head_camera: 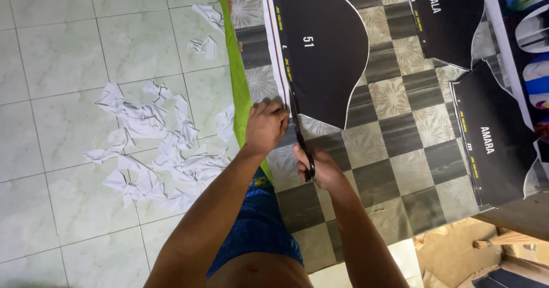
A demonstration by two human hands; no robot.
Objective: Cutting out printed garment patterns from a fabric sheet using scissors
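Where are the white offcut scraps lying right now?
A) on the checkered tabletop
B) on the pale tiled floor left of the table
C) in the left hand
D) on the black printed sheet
B: the white scraps lie scattered on the pale tiled floor, left of the table's green edge.

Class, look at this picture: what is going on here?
A person is cutting a printed black fabric panel with scissors on a checkered table. The right hand works the scissors along the panel's striped edge; the left hand pinches the trimmed strip. White scraps litter the tiled floor.
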